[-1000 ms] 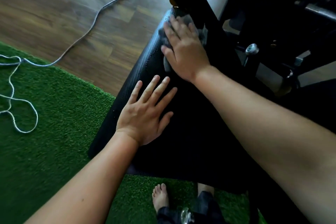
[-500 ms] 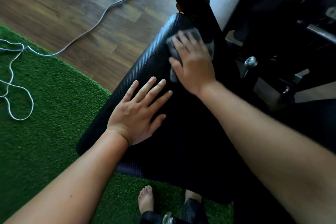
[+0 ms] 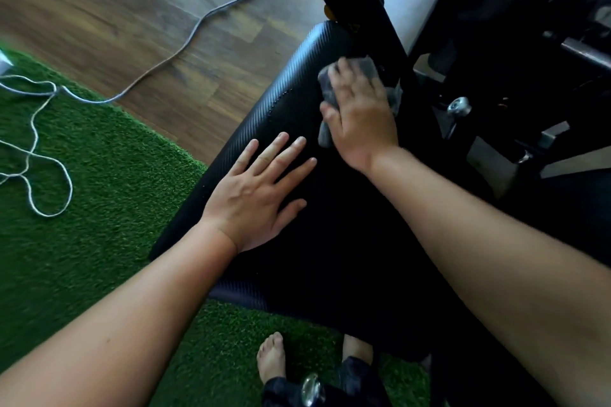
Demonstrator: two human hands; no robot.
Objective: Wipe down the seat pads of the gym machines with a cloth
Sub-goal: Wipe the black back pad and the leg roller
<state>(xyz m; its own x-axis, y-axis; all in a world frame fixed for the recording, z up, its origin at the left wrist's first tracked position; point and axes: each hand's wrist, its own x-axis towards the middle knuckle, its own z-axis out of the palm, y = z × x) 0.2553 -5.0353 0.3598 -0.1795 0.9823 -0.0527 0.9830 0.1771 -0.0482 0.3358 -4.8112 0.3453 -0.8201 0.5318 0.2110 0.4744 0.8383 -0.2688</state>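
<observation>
A black ribbed seat pad point(image 3: 287, 102) runs from the lower middle up toward a black upright post point(image 3: 357, 0). My right hand point(image 3: 360, 112) lies flat on a grey cloth point(image 3: 367, 68) and presses it onto the far end of the pad, fingers straight and blurred. The cloth shows past the fingertips and below the thumb. My left hand point(image 3: 261, 195) rests flat on the pad's middle with fingers spread, holding nothing.
The machine's dark metal frame point(image 3: 515, 43) and a chrome knob point(image 3: 458, 106) stand at the right. Green artificial turf point(image 3: 99, 192) lies at the left with a white cable point(image 3: 49, 155) looped on it. Wooden floor point(image 3: 132, 10) lies beyond. My bare foot point(image 3: 271, 357) stands below the pad.
My right hand has slid the cloth back along the pad from its far tip toward me. The left hand stays flat on the pad. The camera view has shifted slightly.
</observation>
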